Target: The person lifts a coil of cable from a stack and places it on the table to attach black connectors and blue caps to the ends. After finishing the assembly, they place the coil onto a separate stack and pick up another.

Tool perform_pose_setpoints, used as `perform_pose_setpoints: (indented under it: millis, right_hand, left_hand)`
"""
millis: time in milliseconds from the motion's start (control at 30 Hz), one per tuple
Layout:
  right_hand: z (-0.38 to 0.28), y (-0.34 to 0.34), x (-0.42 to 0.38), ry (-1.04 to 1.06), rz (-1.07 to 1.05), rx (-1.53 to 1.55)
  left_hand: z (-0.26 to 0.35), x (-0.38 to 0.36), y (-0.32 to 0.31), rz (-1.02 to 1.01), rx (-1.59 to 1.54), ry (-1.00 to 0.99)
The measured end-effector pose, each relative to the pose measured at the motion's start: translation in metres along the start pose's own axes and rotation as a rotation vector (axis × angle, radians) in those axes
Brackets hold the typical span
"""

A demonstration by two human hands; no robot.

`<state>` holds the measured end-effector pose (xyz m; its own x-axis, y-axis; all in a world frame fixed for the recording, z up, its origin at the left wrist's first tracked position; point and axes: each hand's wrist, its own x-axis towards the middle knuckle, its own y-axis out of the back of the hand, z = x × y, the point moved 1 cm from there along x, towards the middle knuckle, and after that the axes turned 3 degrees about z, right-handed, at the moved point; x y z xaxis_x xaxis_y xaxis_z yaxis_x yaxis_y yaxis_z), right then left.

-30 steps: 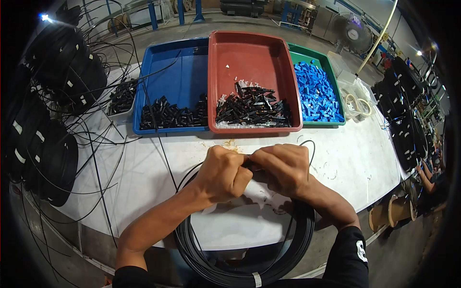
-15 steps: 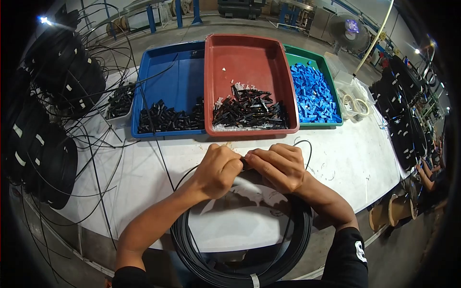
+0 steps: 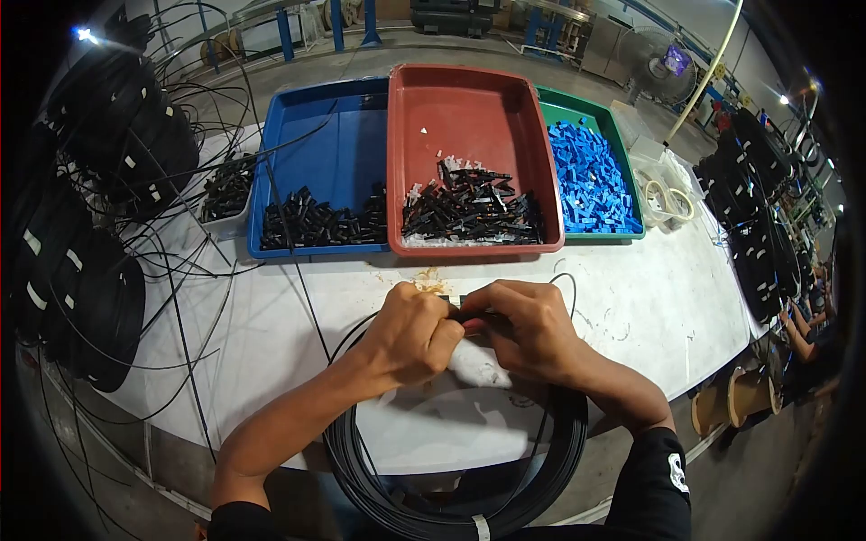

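Over the white tabletop my left hand (image 3: pixel 410 332) is closed in a fist-like pinch, with its thumb toward my other hand. My right hand (image 3: pixel 528 325) meets it, thumb and fingers also pinched together. Both grip a small black connector piece (image 3: pixel 463 301), mostly hidden by my fingers. Thin black cable (image 3: pixel 571 287) loops out beside each hand. Below my wrists hangs a large coil of black cable (image 3: pixel 566 451), bound with a white tag (image 3: pixel 480 526) at its bottom.
Ahead stand a blue tray (image 3: pixel 316 153) and a red tray (image 3: pixel 465 108) with black parts, and a green tray (image 3: pixel 634 180) of blue pieces. Cable coils (image 3: pixel 108 144) and loose strands crowd the left. A clear box (image 3: pixel 681 171) with rings sits right. Another person's arm (image 3: pixel 798 338) shows far right.
My hands have shifted slightly down and toward me. The right fingers, stretched over the piece before, now curl tighter around it, with the wrist turned.
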<state>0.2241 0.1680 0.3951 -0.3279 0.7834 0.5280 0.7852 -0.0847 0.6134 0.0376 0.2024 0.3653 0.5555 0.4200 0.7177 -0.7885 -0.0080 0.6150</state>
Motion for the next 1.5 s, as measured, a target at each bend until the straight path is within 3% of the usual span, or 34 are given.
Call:
perform_pose_setpoints:
  millis: [33, 167, 200, 233, 367, 433, 500, 567, 633, 767, 833, 933, 1033, 1067, 1133, 1233, 1500]
  right_hand:
    - [0.0, 0.0, 0.003, 0.131, 0.025, -0.087]
    - [0.011, -0.004, 0.001, 0.465, 0.144, -0.36]
    - [0.012, -0.004, 0.002, 0.533, 0.161, -0.379]
    - [0.012, -0.004, 0.001, 0.53, 0.164, -0.38]
    - [0.004, 0.0, -0.004, 0.38, 0.107, -0.251]
    - [0.001, 0.003, -0.002, 0.295, 0.058, -0.174]
    - [-0.001, 0.003, -0.002, 0.028, -0.014, -0.004]
    - [-0.002, 0.005, -0.001, -0.043, -0.04, 0.052]
    - [0.0, 0.004, 0.001, 0.037, -0.052, 0.021]
    - [0.002, 0.006, 0.003, 0.032, -0.036, 0.044]
    - [0.001, 0.007, 0.005, 0.095, -0.004, 0.019]
    - [0.006, 0.009, 0.005, 0.22, 0.082, -0.099]
    - [0.008, 0.01, 0.005, 0.353, 0.111, -0.098]
    - [0.01, 0.009, 0.005, 0.352, 0.113, -0.098]
    - [0.014, 0.009, 0.005, 0.545, 0.12, -0.15]
    - [0.014, 0.007, 0.008, 0.667, 0.178, -0.114]
    - [0.021, 0.003, 0.005, 0.752, 0.24, -0.247]
  left_hand:
    - [0.0, 0.008, 0.003, -0.027, -0.154, 0.179]
    - [-0.021, 0.005, -0.006, -0.113, -0.258, 0.231]
    - [-0.014, 0.007, -0.005, -0.018, -0.219, 0.187]
    - [-0.01, 0.008, -0.003, 0.076, -0.179, 0.142]
    - [-0.004, 0.003, -0.004, -0.037, -0.265, 0.239]
    - [0.002, 0.001, 0.001, -0.087, -0.008, -0.041]
    - [0.008, 0.007, 0.008, -0.147, -0.035, 0.009]
    - [0.008, 0.008, 0.009, -0.202, -0.058, 0.057]
    - [0.003, 0.005, 0.004, -0.019, -0.015, -0.015]
    - [-0.008, 0.007, 0.004, -0.146, 0.065, -0.089]
    - [-0.007, 0.018, 0.009, -0.15, -0.366, 0.422]
    - [-0.006, 0.03, 0.025, -0.281, -0.282, 0.449]
    - [-0.013, 0.029, 0.028, -0.437, -0.402, 0.426]
    - [-0.015, 0.027, 0.027, -0.439, -0.402, 0.426]
    - [-0.018, 0.024, 0.024, -0.436, -0.43, 0.275]
    - [-0.02, 0.021, 0.02, -0.45, -0.497, 0.306]
    - [-0.01, 0.017, 0.014, -0.289, -0.344, 0.223]
